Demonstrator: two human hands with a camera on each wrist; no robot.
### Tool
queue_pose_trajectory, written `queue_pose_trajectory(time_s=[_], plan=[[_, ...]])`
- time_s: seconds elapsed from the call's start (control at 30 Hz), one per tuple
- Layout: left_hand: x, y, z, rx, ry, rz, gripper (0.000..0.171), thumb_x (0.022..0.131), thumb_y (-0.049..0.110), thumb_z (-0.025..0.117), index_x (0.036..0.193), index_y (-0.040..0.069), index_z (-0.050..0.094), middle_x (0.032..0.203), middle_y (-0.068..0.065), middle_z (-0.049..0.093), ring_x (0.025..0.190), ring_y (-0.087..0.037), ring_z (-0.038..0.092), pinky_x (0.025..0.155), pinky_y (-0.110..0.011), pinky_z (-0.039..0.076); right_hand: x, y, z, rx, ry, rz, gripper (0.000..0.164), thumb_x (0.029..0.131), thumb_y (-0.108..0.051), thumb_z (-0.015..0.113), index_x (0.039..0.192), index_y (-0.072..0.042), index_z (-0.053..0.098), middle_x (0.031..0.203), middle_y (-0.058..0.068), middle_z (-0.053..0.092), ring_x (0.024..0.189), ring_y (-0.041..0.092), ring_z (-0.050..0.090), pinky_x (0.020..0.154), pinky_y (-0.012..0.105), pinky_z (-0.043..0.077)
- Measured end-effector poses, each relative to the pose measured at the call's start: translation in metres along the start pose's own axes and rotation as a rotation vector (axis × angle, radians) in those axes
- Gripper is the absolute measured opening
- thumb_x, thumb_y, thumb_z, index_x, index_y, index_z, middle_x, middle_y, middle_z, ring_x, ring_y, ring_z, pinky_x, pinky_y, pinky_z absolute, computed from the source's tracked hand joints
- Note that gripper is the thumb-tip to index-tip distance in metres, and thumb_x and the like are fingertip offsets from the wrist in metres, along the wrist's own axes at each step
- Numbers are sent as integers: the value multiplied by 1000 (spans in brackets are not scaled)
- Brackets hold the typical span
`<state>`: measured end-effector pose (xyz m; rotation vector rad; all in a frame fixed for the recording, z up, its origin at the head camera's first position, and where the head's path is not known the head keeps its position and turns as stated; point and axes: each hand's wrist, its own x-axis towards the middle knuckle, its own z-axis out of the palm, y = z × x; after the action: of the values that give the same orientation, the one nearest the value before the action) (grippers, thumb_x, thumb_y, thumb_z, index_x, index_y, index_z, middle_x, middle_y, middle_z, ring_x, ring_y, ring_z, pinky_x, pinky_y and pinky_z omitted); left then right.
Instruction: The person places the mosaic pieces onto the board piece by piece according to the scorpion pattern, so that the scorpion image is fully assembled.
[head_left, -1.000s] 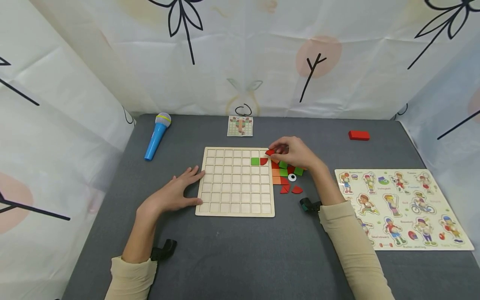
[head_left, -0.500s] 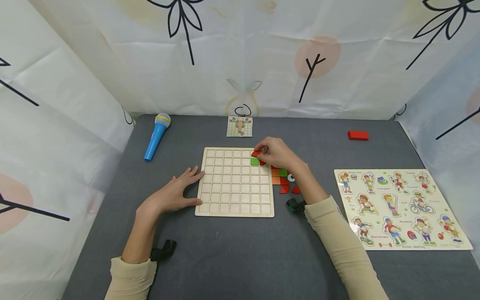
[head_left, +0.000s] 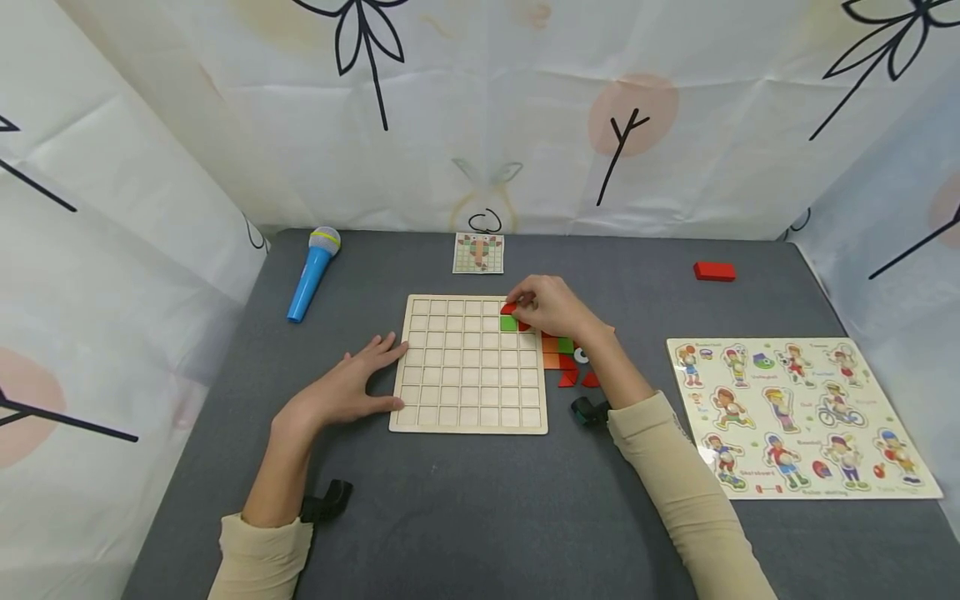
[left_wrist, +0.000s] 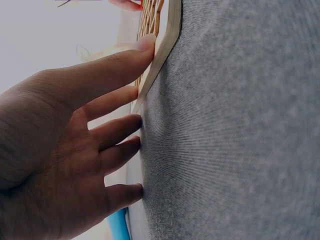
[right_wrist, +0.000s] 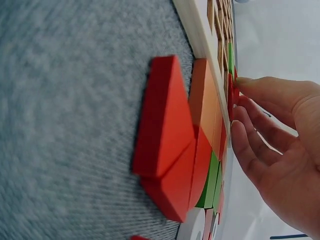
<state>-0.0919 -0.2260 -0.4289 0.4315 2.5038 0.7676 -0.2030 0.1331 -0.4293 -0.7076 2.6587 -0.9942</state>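
A wooden grid board (head_left: 457, 375) lies flat on the grey table. My left hand (head_left: 343, 387) rests against its left edge, fingers spread; in the left wrist view the thumb (left_wrist: 145, 45) touches the rim. At the board's far right corner my right hand (head_left: 553, 305) pinches a red rounded piece (head_left: 508, 308) over the top row. Directly below that piece a green square (head_left: 508, 323) fills a cell, and a red piece (head_left: 523, 327) beside it is partly covered by the fingers. The right wrist view shows the thumb and fingertips at these pieces.
Loose red, orange and green pieces (head_left: 551, 361) and a white ring (head_left: 581, 356) lie along the board's right edge, partly under my wrist. A small pattern card (head_left: 478, 253) sits behind the board. Around are a toy microphone (head_left: 313, 275), red block (head_left: 715, 271) and picture board (head_left: 806, 417).
My right hand has carried the red rounded piece leftward from the board's right edge to above the green square, then stayed almost still. The left hand has kept its place.
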Motion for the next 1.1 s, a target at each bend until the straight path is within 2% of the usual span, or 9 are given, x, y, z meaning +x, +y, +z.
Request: queue_pose_trajectory(time_s=[0.2, 0.47, 0.83, 1.1], plan=[[0, 0, 0, -4, -1, 5, 93, 96, 35, 84, 171, 12, 34, 182, -24, 16, 170, -49, 9, 128, -82, 8, 0, 1, 1, -7, 3, -23, 23, 101, -2, 69, 121, 1, 80, 118, 19, 77, 100, 31, 72, 83, 40, 58], [0, 0, 0, -1, 3, 9, 92, 96, 35, 84, 171, 12, 35, 182, -24, 16, 170, -49, 9, 128, -82, 8, 3, 2, 3, -24, 16, 1, 21, 101, -3, 70, 119, -1, 81, 117, 18, 78, 103, 32, 74, 83, 40, 59], [0, -2, 0, -2, 1, 7, 93, 96, 36, 84, 171, 13, 34, 182, -23, 17, 170, -49, 9, 128, -82, 9, 4, 3, 3, 2, 20, 12, 19, 101, -3, 72, 117, -1, 81, 117, 19, 80, 109, 35, 77, 96, 48, 64], [0, -1, 0, 1, 3, -1, 94, 95, 36, 84, 171, 12, 34, 182, -23, 17, 170, -48, 10, 129, -82, 9, 5, 3, 2, 9, 11, -12, 19, 100, -1, 72, 117, 0, 81, 115, 20, 81, 106, 34, 78, 95, 48, 64]])
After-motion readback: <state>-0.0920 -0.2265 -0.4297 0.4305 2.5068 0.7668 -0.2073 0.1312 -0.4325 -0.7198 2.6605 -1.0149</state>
